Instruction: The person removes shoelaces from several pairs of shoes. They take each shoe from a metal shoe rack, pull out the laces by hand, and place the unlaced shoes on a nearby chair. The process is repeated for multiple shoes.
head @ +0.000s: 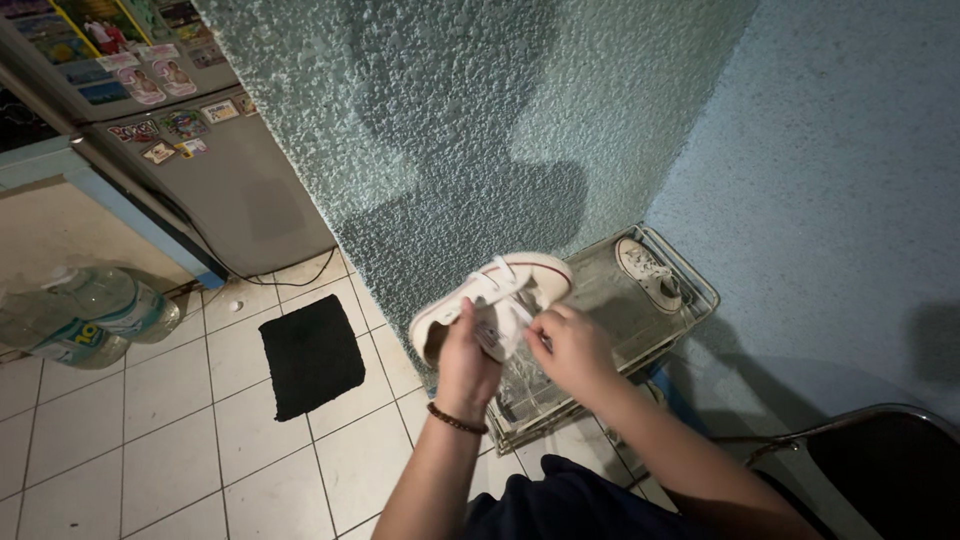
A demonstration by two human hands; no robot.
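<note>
1. White canvas shoe [495, 295] held up in front of the wall, above a wire rack [700, 290].
2. L hand [466, 352] clamped on shoe's side.
3. R hand [570, 345] pinching its lace area, fingers together.
4. 2nd shoe [648, 272] lies on rack; black mat [312, 355] on tile floor.

Home kitchen corner: fridge [190, 150], tiled floor [180, 440].

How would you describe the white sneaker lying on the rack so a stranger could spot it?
Find the metal wire rack against the blue textured wall. On its clear top, at the far right corner, lies a white lace-up sneaker. Unlike the matching white sneaker held in both hands, nobody touches it.
</note>
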